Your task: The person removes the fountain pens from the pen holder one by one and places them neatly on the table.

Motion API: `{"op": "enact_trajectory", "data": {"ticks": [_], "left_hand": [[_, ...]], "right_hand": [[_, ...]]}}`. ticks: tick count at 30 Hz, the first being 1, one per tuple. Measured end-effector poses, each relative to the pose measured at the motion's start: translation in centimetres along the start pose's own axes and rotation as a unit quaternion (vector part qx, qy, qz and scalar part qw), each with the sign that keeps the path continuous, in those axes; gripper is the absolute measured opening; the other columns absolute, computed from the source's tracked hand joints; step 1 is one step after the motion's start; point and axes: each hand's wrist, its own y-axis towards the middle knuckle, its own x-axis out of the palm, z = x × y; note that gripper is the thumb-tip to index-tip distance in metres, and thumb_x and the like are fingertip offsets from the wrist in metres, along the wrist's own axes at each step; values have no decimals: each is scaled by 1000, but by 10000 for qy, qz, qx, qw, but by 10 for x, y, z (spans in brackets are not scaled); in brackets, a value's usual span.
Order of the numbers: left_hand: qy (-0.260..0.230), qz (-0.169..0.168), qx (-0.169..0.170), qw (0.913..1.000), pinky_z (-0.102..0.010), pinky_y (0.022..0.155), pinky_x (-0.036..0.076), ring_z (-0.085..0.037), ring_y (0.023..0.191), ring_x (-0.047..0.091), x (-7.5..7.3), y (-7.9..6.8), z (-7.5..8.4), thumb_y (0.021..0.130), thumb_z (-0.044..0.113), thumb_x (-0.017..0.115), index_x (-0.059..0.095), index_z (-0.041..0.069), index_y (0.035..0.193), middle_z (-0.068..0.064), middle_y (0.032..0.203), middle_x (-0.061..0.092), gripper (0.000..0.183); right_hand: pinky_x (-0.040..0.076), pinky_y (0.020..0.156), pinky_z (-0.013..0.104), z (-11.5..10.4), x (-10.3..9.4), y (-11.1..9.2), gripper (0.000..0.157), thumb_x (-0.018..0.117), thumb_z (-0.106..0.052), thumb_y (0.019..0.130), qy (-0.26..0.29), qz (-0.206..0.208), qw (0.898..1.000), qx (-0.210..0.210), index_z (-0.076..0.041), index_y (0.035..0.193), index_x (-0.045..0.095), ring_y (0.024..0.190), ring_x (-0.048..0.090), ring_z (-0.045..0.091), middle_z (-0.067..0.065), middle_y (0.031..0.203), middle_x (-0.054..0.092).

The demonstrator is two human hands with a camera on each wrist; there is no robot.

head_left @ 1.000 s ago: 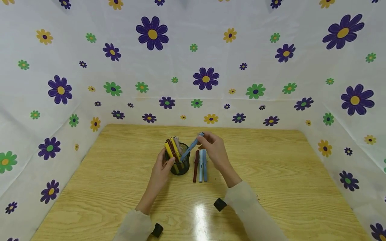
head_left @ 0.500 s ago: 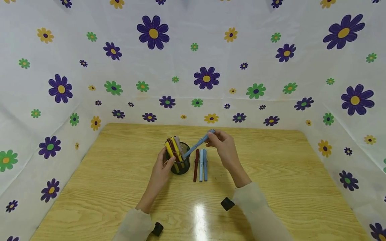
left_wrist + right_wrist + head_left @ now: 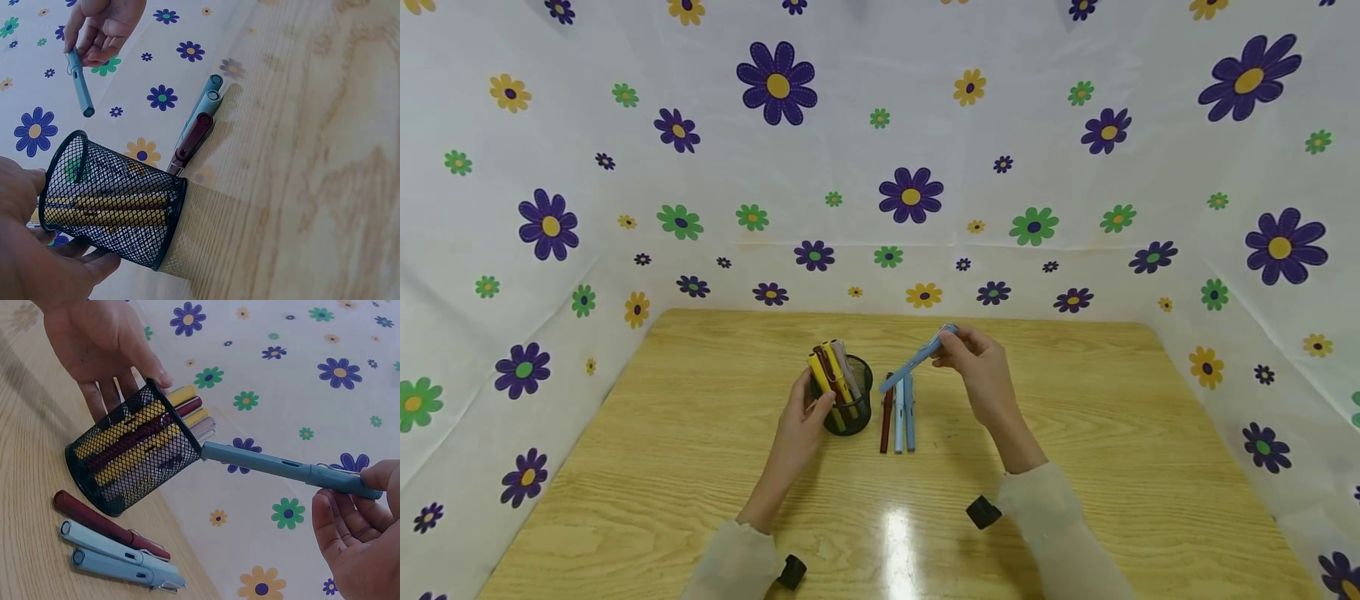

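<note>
My left hand holds the black mesh pen cup by its left side, fingers and thumb around it. The cup stands on the table with several pens inside: yellow pens, a dark red pen and grey pens. My right hand pinches a blue pen near its clip end. This pen slants down to the left, its lower end outside the cup, above the pens on the table. Side by side right of the cup lie a dark red pen, a light blue pen and a blue pen.
The wooden table extends around the cup and pens. A white cloth with flowers closes off the back and both sides. A black piece sits at the right sleeve, another black piece at the left sleeve.
The blue pen in my right hand has come out of the cup and moved right with the hand. My left hand keeps its hold on the cup, and the three pens lie unmoved.
</note>
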Motion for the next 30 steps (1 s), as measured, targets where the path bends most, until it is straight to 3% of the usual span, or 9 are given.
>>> {"op": "enact_trajectory", "data": {"ticks": [8,18,30], "left_hand": [[-29,-28,0,10000,-57,120,29,-40,150,31,-1,1,-1,110,26,54,18,1,164,-25,164,28,69],[-78,-41,6,10000,-56,120,29,-40,150,32,-1,2,-2,110,26,55,19,2,164,-25,164,29,69],[-149,-45,29,9999,-57,120,28,-40,150,31,-1,2,-2,110,24,54,18,0,163,-25,164,28,68]], "right_hand": [[61,85,35,2,-18,-3,37,63,-21,106,-178,-9,9998,4,12,122,62,87,71,20,10,96,70],[60,84,33,2,-32,-5,30,62,-22,106,-292,36,9993,231,5,119,64,90,69,24,7,96,69],[60,85,34,5,-43,-10,36,60,-23,108,-649,-248,9955,642,11,120,62,89,68,28,13,97,68]]}}
